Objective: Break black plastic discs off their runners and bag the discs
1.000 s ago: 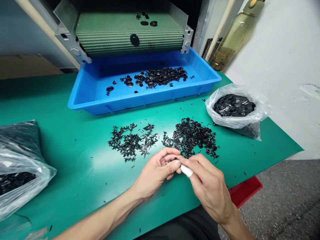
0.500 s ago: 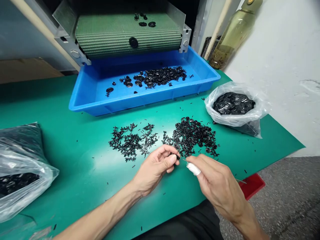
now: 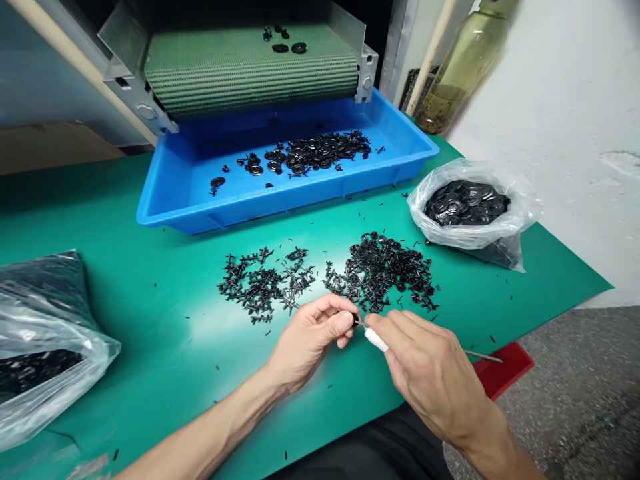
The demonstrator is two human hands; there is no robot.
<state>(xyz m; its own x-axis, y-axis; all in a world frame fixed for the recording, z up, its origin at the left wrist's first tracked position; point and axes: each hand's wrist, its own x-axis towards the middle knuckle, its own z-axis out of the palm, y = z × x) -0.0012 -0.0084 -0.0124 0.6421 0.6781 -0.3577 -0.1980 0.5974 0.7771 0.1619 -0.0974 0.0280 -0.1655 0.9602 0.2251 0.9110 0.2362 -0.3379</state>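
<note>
My left hand (image 3: 320, 333) is closed, thumb and fingers pinching a small round black plastic part (image 3: 355, 319). My right hand (image 3: 425, 367) grips a thin metal tool (image 3: 362, 324), with a white wrapping (image 3: 375, 339) around one digit. The tool's tip meets the black part; whether it is inside it I cannot tell. A thin metal rod end (image 3: 484, 356) sticks out behind the right hand. Just beyond my hands lie a heap of small black round parts (image 3: 390, 267) and, to its left, a pile of black branched pieces (image 3: 260, 287).
A blue tray (image 3: 280, 207) with black parts stands under a green conveyor belt (image 3: 250, 70). An opened plastic bag of black discs (image 3: 465, 203) is at right, another filled bag (image 3: 45, 320) at left. A red container (image 3: 505, 370) sits by the table's right edge.
My right hand has moved left, bringing the tool's tip to the part in my left hand. The black disc at the belt's front edge is gone from there.
</note>
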